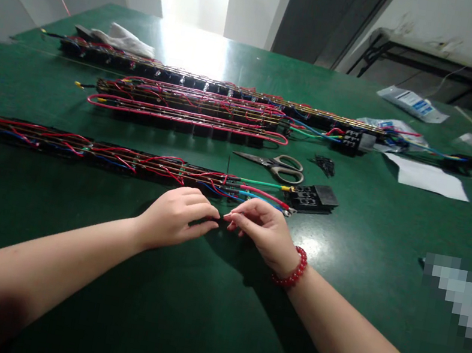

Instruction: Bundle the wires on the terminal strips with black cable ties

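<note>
In front of the nearest wired strip [133, 160], a long black assembly with red and blue wires and brass-coloured rods, my two hands almost meet. My left hand [178, 218] has its thumb and fingers a little apart, with nothing visible between them. The fingertips of my right hand [260, 229] are pinched together; what they hold, if anything, is too small to make out. A thin black strand [227, 166] stands up across the strip's right end, its lower part running down behind the hands. Green, red and blue leads run from that end toward a black terminal block [312, 198].
Scissors [283, 166] lie behind the block, beside a small pile of black pieces [324, 165]. Farther back are two more wired assemblies [188, 108] [215, 86], a white cloth [125, 39], white paper [428, 177] and a plastic packet [413, 104]. A pixelated object [460, 301] lies right.
</note>
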Demonstrator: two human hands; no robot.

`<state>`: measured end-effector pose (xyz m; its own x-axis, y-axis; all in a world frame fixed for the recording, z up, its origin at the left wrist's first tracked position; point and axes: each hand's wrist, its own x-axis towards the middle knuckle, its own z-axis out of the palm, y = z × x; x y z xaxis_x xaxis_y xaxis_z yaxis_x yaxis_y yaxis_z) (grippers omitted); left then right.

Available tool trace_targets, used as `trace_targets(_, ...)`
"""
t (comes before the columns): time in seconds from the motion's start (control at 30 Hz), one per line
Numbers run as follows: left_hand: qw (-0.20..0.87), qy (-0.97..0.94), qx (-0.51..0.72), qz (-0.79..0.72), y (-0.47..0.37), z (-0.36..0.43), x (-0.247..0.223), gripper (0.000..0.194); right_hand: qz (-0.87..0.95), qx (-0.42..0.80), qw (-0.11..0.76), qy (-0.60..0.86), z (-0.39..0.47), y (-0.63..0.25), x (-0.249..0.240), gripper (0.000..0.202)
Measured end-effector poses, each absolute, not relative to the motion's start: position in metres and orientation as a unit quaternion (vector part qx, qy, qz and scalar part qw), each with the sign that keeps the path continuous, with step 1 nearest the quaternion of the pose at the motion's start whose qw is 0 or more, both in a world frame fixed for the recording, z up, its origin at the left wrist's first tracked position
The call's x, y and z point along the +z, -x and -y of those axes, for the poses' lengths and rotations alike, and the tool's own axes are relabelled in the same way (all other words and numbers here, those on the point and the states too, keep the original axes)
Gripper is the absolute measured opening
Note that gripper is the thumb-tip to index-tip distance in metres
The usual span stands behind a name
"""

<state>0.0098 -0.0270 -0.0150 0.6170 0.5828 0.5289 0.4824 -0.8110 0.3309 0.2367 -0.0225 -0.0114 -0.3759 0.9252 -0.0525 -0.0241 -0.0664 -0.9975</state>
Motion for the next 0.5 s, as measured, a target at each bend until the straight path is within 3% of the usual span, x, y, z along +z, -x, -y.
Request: trace_targets(0.5,0.085,-0.874,0.336,-0.340,-0.0058,0.0198,-0.0184,0.008,0.544,0.641,0.396,0.370,0.0185,-0.2404,-0.0163,0.019)
